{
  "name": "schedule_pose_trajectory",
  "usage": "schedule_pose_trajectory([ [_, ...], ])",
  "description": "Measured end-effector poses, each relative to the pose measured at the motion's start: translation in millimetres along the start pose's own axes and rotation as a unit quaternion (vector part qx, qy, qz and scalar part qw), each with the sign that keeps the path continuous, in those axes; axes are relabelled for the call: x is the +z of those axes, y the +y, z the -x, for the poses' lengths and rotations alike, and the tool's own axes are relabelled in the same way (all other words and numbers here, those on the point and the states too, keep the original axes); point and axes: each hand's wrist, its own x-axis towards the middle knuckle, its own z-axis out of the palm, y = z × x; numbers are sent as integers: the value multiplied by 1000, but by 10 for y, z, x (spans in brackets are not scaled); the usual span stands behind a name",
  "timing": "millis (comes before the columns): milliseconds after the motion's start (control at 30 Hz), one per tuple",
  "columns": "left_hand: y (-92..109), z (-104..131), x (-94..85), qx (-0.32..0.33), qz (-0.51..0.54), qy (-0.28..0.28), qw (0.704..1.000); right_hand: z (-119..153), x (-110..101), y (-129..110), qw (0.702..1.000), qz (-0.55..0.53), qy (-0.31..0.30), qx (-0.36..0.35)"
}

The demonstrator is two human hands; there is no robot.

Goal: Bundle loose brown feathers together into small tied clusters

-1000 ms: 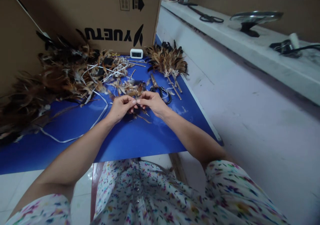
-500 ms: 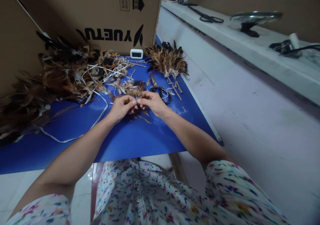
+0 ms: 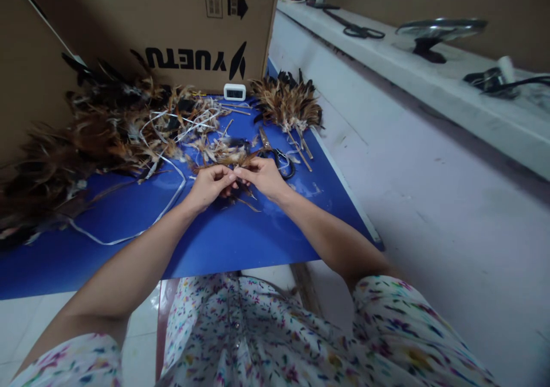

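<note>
Well, both hands are nearly closed, thumbs and fingertips pinched together just in front and to the left of the scissors (image 3: 265, 139). The left hand (image 3: 209, 185) has its fingers curled under and its thumb pressed in, gripping small brown feathers (image 3: 246, 160) that poke out beyond the fingertips. The right hand (image 3: 266, 179) meets it tip to tip, pinching at the same wispy feathers; exactly which bit each thumb has, I can't tell from here.

Those scissors lie on the smooth blue surface (image 3: 240, 243), rounded black handles towards the person. Well to their left sprawls a shaggy feather pile (image 3: 107, 129), russet, dark and cream, with a flat white ribbon (image 3: 112, 243) looping over it and down across the blue. Beyond them and a little right fans a feather bundle (image 3: 287, 103), glossy black at the tips and fluffy at the base, its thin, straight sticks (image 3: 301, 151) reaching back beside the handles. Farther behind them stands a rounded white clock (image 3: 234, 92), before a flat brown cardboard box (image 3: 189, 26).
</note>
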Motion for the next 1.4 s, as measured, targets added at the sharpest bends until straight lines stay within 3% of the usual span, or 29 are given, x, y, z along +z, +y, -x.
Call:
schedule_pose_trajectory([
  [867,77,8,-2,-108,101,-21,989,14,-12,-11,1000,-2,-13,-26],
  [1167,69,5,-1,-95,98,-17,990,14,-4,-7,1000,18,-12,-23],
  [1300,65,-7,-5,-70,92,20,993,-6,-50,-13,999,36,-20,-22],
  [1400,70,-24,-10,-37,98,82,991,-13,-121,-30,988,152,-25,-26],
])
